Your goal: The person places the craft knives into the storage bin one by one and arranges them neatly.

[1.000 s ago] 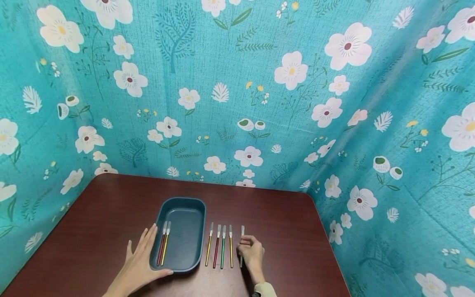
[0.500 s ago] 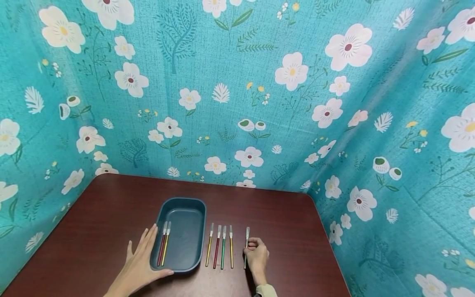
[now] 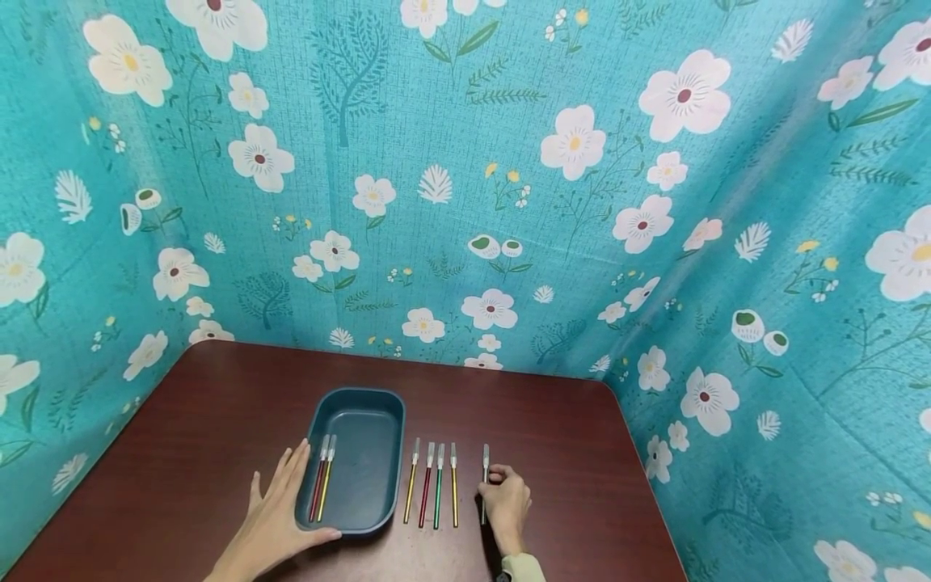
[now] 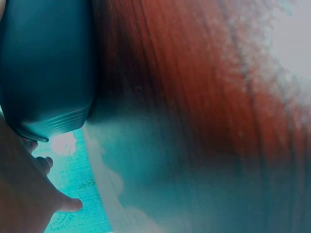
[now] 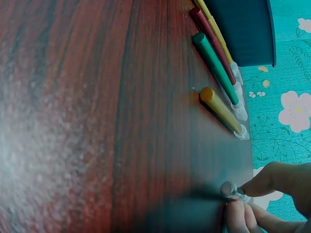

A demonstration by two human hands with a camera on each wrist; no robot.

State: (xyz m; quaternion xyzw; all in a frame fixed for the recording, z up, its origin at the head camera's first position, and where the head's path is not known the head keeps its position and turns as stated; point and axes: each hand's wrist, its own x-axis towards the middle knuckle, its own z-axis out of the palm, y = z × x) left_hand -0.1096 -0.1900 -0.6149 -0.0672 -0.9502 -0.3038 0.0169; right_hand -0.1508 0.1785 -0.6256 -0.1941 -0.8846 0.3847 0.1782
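Observation:
My right hand (image 3: 507,505) pinches a silver craft knife (image 3: 486,457) with a clear cap, close over the table to the right of the row. In the right wrist view, thumb and fingers hold the knife's round handle end (image 5: 227,188). My left hand (image 3: 272,517) rests against the near left corner of a dark blue tray (image 3: 398,453), fingers straight along its left side and thumb at the front rim. Inside the tray, along its left wall, lie a red craft knife (image 3: 318,489) and a yellow craft knife (image 3: 326,489), both capped.
Between tray and right hand lie capped craft knives side by side: a yellow one (image 3: 410,493), a red one (image 3: 425,497), a green one (image 3: 438,497) and another yellow one (image 3: 455,493). Behind the brown table (image 3: 254,388) hangs a flowered turquoise curtain (image 3: 436,242).
My right hand has shifted slightly right with the silver craft knife, widening its distance from the row. The left hand and tray have stayed in place.

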